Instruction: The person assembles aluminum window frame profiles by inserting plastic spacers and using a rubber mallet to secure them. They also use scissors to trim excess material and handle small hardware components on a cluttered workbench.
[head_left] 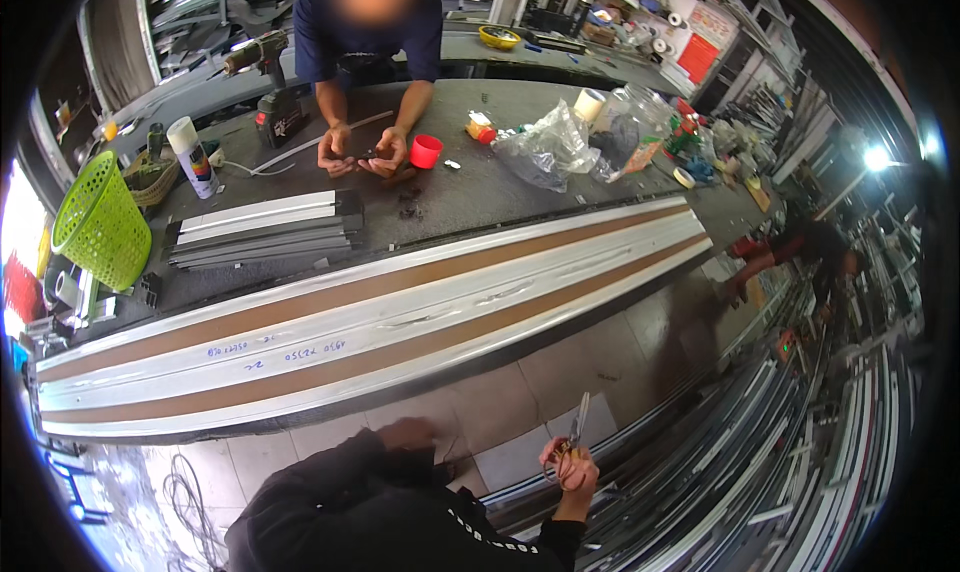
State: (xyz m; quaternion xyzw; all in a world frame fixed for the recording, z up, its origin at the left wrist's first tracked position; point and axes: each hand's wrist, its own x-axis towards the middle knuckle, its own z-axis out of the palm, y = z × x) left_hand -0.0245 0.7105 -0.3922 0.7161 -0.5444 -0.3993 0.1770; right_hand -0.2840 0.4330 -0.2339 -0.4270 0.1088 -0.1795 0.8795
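My right hand (570,464) is closed around the handles of a pair of scissors (580,419), whose metal blades point away from me over the tiled floor. My left hand (408,434) is smeared by motion at the end of a black sleeve, near the bench's front side; its fingers cannot be made out. In front of both hands, long white profiles (330,357) with brown strips lie along the near edge of the dark workbench (400,212). Blue handwriting marks one of them.
Across the bench a co-worker's hands (365,157) hold small dark pieces beside a red cup (426,152). A green basket (105,222), spray can (193,157), cordless drill (270,82) and plastic bags (550,147) stand about. Metal bars (740,452) crowd the right; another person (810,247) bends there.
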